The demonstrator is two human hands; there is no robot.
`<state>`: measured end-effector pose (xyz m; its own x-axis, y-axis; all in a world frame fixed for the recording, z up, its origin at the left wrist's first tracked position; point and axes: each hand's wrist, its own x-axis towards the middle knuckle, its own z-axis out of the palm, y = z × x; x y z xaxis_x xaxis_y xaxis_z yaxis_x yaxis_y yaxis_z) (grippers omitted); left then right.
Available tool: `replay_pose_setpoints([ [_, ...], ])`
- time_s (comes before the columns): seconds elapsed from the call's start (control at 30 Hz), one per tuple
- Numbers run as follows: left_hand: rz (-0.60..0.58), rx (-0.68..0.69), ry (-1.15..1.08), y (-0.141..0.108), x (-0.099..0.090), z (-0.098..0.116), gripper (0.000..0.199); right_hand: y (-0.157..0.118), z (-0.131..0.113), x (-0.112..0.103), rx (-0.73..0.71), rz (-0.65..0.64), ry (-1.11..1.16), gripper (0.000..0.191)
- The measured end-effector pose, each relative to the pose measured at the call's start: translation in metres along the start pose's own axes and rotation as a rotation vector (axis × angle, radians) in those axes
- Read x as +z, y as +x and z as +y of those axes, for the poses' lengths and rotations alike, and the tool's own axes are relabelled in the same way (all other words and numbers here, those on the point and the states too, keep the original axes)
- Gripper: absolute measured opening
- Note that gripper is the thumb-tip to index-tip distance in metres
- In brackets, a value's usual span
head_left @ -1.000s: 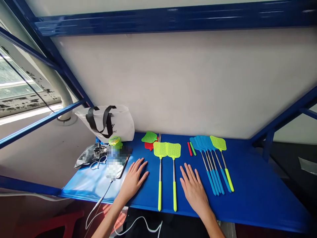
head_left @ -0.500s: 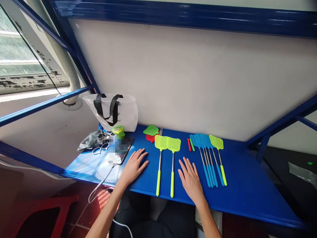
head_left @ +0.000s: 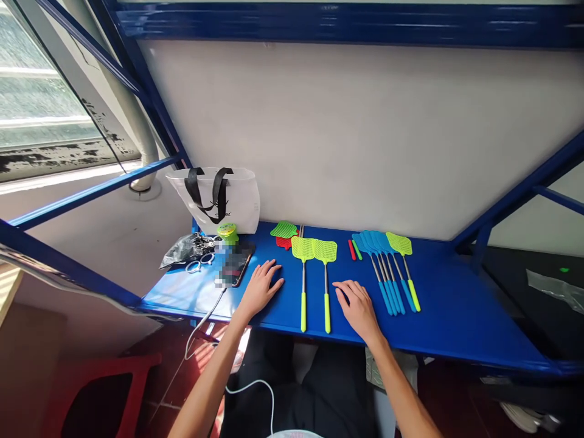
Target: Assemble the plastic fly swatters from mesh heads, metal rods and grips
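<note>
My left hand (head_left: 261, 288) rests on the blue table, fingers spread, holding nothing. It lies between a phone (head_left: 237, 264) and two yellow-green fly swatters (head_left: 303, 280) set side by side, handles towards me. On their other side is my right hand (head_left: 358, 303), its fingers slightly curled but apart, with nothing in it. Farther right, several blue fly swatters (head_left: 376, 243) overlap in a row, with a yellow-green fly swatter (head_left: 400, 244) at the row's right end. A red stick (head_left: 351, 250) and a green stick (head_left: 357, 250) lie just left of that row.
Behind the pair are a green swatter head (head_left: 283, 229) and a red swatter head (head_left: 283, 243), partly covered. A white bag (head_left: 241, 201), a green tub (head_left: 227, 233) and scissors (head_left: 193, 266) stand or lie at left. Blue frame bars (head_left: 155, 112) surround the table (head_left: 456, 298).
The view has shifted a little. My right hand's fingers have curled from flatter and straighter, and the hand sits nearer the swatter pair. My left hand stays spread on the table.
</note>
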<state>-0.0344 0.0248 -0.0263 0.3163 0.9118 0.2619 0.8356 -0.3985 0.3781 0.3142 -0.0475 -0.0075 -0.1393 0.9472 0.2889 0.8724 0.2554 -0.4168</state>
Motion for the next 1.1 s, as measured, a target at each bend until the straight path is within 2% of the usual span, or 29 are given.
replay_pose_setpoints([
  [0.07, 0.021, -0.018, 0.0, 0.003, -0.001, 0.009, 0.04, 0.004, -0.014, 0.0, 0.026, -0.009, 0.033, 0.054],
  [0.17, 0.042, -0.022, -0.024, 0.006, -0.004, 0.03, 0.034, 0.014, -0.033, 0.006, 0.097, -0.024, -0.034, 0.049],
  [0.27, -0.011, -0.01, -0.056, 0.006, -0.003, 0.054, 0.041, 0.025, -0.043, 0.011, 0.138, -0.045, -0.095, 0.045],
  [0.43, -0.025, 0.064, -0.031, 0.005, 0.006, 0.08, 0.038, 0.024, -0.041, 0.012, 0.031, -0.097, -0.078, 0.05],
  [0.6, -0.007, 0.09, -0.068, 0.004, 0.009, 0.088, 0.036, 0.017, -0.032, 0.013, 0.01, -0.026, -0.014, 0.051],
  [0.8, -0.014, 0.091, -0.178, 0.007, 0.006, 0.084, 0.042, 0.021, -0.026, 0.012, 0.045, 0.057, 0.235, 0.056],
  [0.87, -0.015, 0.068, -0.279, 0.008, 0.005, 0.083, 0.045, 0.022, -0.026, 0.011, 0.08, 0.112, 0.351, 0.063],
  [0.97, -0.006, 0.009, -0.56, 0.009, -0.001, 0.085, 0.051, 0.022, -0.029, 0.005, 0.126, 0.136, 0.551, 0.073],
  [1.03, 0.01, -0.024, -0.762, 0.008, -0.007, 0.088, 0.057, 0.022, -0.034, -0.002, 0.102, 0.122, 0.634, 0.075],
  [1.1, 0.006, -0.034, -0.94, 0.007, -0.016, 0.093, 0.063, 0.021, -0.043, -0.011, 0.026, 0.121, 0.633, 0.067],
])
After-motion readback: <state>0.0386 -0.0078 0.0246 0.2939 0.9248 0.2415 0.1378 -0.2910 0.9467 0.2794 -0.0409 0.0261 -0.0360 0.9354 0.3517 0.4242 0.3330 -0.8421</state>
